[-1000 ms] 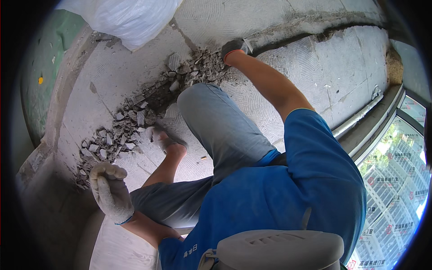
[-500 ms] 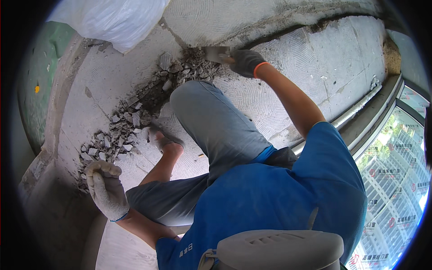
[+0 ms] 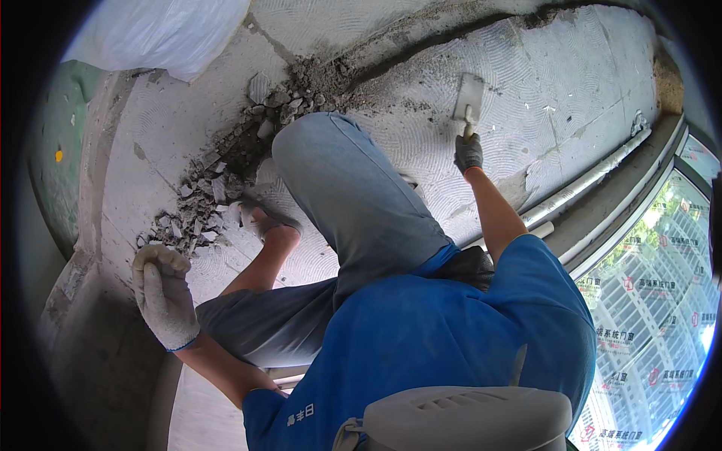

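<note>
- I see rubble [image 3: 197,199] as a band of jagged grey chunks, flat flakes and darker grit, upper centre down to left of frame.
- Trowel [image 3: 469,98]: flat, thin, roughly rectangular metal blade, pale handle. Upper right of centre, blade pointing to the top of frame, well apart from the rubble. I can't tell if it touches the floor.
- Floor [image 3: 421,143]: pale grey, combed with curved ridges, dusty. A dark, rough-edged groove [image 3: 421,46] bends across the top.
- White sheet [image 3: 158,34], thin and creased, upper left; dull green surface [image 3: 64,188] below it at the left edge.
- Pale round pipe [image 3: 588,174] lies at right, alongside the sill. Window [image 3: 639,323], lower right, has printed film over the glass, with greenery and a building outside.
- Right hand [image 3: 469,153], dark grey glove, orange cuff: fingers wrapped around the trowel handle.
- Left hand [image 3: 164,297], off-white knit glove, lower left: fingers curled, nothing visible in it, near the rubble's lower end. I can't tell if thumb and fingertips meet.
</note>
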A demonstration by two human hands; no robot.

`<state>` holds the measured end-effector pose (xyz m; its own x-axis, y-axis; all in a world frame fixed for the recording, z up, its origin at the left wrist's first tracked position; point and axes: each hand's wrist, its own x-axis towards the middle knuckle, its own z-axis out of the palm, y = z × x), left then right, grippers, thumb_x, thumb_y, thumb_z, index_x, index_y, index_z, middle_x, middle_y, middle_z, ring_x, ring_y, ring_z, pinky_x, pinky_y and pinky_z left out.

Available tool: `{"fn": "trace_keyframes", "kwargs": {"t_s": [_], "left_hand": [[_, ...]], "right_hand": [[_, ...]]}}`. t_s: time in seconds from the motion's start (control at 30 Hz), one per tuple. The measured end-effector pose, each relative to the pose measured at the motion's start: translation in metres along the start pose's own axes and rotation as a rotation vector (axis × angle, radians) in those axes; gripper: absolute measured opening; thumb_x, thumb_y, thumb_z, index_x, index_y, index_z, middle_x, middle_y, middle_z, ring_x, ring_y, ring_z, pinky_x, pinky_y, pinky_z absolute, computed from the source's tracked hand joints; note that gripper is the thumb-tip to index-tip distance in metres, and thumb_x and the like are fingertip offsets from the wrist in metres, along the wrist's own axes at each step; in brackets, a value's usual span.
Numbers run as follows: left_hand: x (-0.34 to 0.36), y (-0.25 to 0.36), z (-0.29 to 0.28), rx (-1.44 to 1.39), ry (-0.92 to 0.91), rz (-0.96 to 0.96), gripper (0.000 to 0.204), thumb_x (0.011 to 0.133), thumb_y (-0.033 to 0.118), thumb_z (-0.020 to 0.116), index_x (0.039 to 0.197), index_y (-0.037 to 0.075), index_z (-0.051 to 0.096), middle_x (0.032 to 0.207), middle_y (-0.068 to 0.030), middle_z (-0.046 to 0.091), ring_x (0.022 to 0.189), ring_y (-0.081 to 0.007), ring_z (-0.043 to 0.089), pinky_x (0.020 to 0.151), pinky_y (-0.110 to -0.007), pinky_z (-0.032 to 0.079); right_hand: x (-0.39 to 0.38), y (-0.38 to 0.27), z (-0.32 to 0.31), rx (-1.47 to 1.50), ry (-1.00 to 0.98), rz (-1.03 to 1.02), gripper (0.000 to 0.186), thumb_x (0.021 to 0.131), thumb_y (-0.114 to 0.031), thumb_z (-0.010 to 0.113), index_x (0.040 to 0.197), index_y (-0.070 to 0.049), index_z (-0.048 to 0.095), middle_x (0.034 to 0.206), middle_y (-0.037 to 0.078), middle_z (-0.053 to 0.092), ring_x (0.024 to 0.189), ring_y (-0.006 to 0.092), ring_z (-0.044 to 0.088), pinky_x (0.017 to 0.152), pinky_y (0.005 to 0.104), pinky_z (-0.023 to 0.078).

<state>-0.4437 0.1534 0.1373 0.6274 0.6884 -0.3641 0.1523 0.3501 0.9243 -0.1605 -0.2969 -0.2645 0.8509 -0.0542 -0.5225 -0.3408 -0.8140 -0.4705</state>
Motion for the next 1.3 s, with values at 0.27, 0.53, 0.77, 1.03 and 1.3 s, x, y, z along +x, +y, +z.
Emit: {"fn": "trace_keyframes", "kwargs": {"t_s": [0.27, 0.53, 0.77, 1.03, 1.3], "left_hand": [[0.007, -0.006, 0.007, 0.030, 0.041, -0.004, 0.023, 0.094, 0.015, 0.047, 0.110, 0.000, 0.053, 0.095, -0.0103, 0.055, 0.082, -0.0180, 0.053, 0.073, -0.031, 0.043], [-0.030, -0.001, -0.009, 0.027, 0.180, 0.116, 0.025, 0.093, 0.016, 0.049, 0.110, -0.003, 0.052, 0.095, -0.0123, 0.053, 0.082, -0.0194, 0.052, 0.071, -0.032, 0.043], [-0.046, -0.006, -0.026, 0.030, 0.183, 0.147, 0.027, 0.093, 0.019, 0.049, 0.109, -0.002, 0.050, 0.093, -0.0112, 0.050, 0.080, -0.0184, 0.050, 0.069, -0.031, 0.041], [-0.081, -0.023, -0.052, 0.057, 0.376, 0.027, 0.026, 0.093, 0.018, 0.050, 0.109, -0.001, 0.051, 0.093, -0.0099, 0.051, 0.078, -0.0175, 0.050, 0.069, -0.031, 0.042], [-0.084, -0.020, -0.046, 0.090, 0.348, 0.078, 0.025, 0.093, 0.018, 0.049, 0.109, -0.001, 0.052, 0.091, -0.0100, 0.051, 0.077, -0.0173, 0.050, 0.067, -0.030, 0.043]], "right_hand": [[-0.075, -0.147, 0.103, -0.297, -0.480, -0.296, 0.035, 0.083, -0.029, 0.050, 0.110, -0.007, 0.046, 0.088, 0.025, 0.063, 0.084, 0.0416, 0.061, 0.074, 0.0516, 0.046], [0.045, -0.223, -0.009, -0.928, -0.435, -1.005, 0.050, 0.084, -0.054, 0.048, 0.105, -0.010, 0.058, 0.098, 0.021, 0.063, 0.094, 0.0387, 0.059, 0.083, 0.0465, 0.046], [0.183, -0.292, -0.033, -1.163, -0.584, -0.861, 0.049, 0.085, -0.051, 0.052, 0.106, -0.009, 0.062, 0.101, 0.017, 0.064, 0.096, 0.0357, 0.059, 0.085, 0.0413, 0.045], [0.124, -0.323, 0.086, -0.998, -0.909, -1.019, 0.048, 0.081, -0.051, 0.058, 0.104, -0.009, 0.063, 0.101, 0.017, 0.063, 0.097, 0.0335, 0.058, 0.084, 0.0398, 0.044], [0.077, -0.312, 0.124, -1.115, -0.701, -1.112, 0.053, 0.077, -0.058, 0.058, 0.103, -0.013, 0.066, 0.097, 0.013, 0.066, 0.090, 0.0309, 0.062, 0.081, 0.0382, 0.047]]}}
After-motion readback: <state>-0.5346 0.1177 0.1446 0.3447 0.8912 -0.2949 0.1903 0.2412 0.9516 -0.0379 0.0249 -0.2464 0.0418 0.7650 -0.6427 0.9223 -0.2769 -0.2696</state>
